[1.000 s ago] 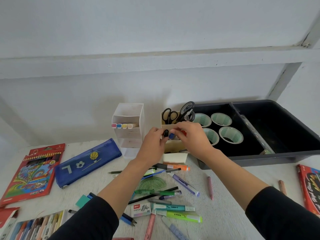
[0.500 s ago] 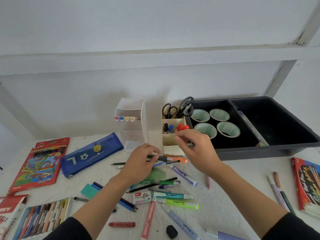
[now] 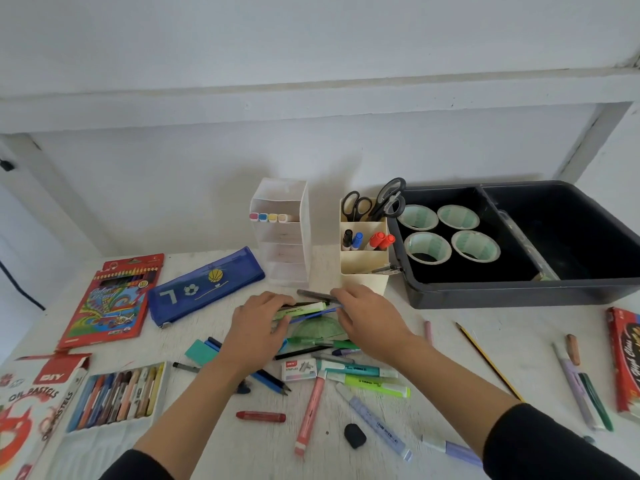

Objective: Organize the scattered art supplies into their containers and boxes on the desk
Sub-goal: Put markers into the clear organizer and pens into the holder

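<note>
Front left corner of the tabletop (image 3: 450, 344): an oil pastels box (image 3: 33, 407) is recorded lying open, with its tray of pastels (image 3: 117, 396) exposed. Behind it, along the left edge, a red coloured-pencil box (image 3: 114, 299) lies flat. A blue pencil case (image 3: 204, 287) lies just beside that, angled toward the back edge.

Centre, back edge: a white tiered organiser (image 3: 287, 251) stands upright, with four pastel markers (image 3: 268, 217) laid on its top shelf. A scatter of pens and highlighters (image 3: 367, 377) is noted mid-tabletop, with a green protractor (image 3: 318, 330) and a staples box (image 3: 299, 368) among it.

Left hand (image 3: 258, 323): held palm down at the back of the scatter. A pale green highlighter (image 3: 303, 309) is pinched between bent fingers and thumb.

Right hand (image 3: 367, 320): held palm down, fingers slightly bent, tips touching the end of a grey pen (image 3: 315, 295) (whether it is gripped cannot be told).

Right of centre: a cream pen holder (image 3: 363, 268) stands upright, with two pairs of scissors (image 3: 358, 206) in its rear compartment and capped markers (image 3: 379, 240) in the front ones.

Back right corner: a black tray (image 3: 519, 294) sits just beside the holder, and four tape rolls (image 3: 427, 247) lie in its left compartment.

Right edge: a yellow pencil (image 3: 488, 362) lies near a red box (image 3: 627, 362), which is partly cut off.
</note>
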